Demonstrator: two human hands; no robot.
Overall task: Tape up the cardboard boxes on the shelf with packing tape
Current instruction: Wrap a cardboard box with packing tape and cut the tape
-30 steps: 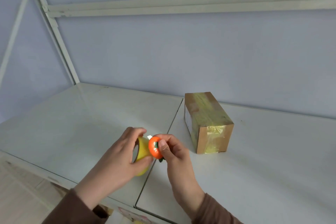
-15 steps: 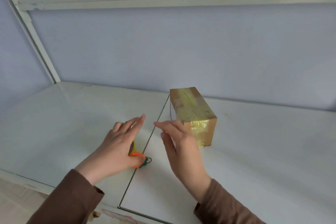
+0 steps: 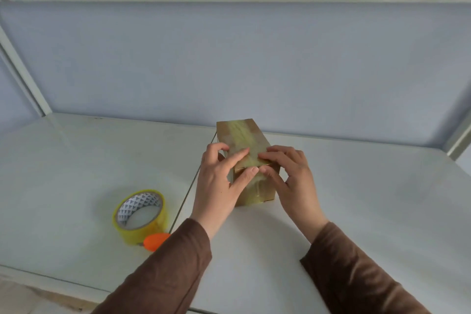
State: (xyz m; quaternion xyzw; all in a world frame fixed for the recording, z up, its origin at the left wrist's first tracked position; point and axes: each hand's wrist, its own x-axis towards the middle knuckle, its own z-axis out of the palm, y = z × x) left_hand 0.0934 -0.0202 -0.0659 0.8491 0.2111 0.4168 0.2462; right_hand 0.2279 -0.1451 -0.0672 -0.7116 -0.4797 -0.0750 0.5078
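Small cardboard box (image 3: 244, 140) standing on a white shelf (image 3: 356, 199), lengthwise toward the back wall, yellowish tape along its top and down its near end. Left hand (image 3: 219, 181) against the box's near left corner, fingers extended flat across the taped top edge, thumb pressed on the near end. Right hand (image 3: 293, 176) against the box's near right corner, fingertips pressing the top edge, thumb on the near face. Yellow tape roll (image 3: 140, 214) lying flat on the shelf, left of the box and well apart. Orange cutter (image 3: 156, 241) touching the roll's near side, partly hidden by a brown sleeve (image 3: 165, 275).
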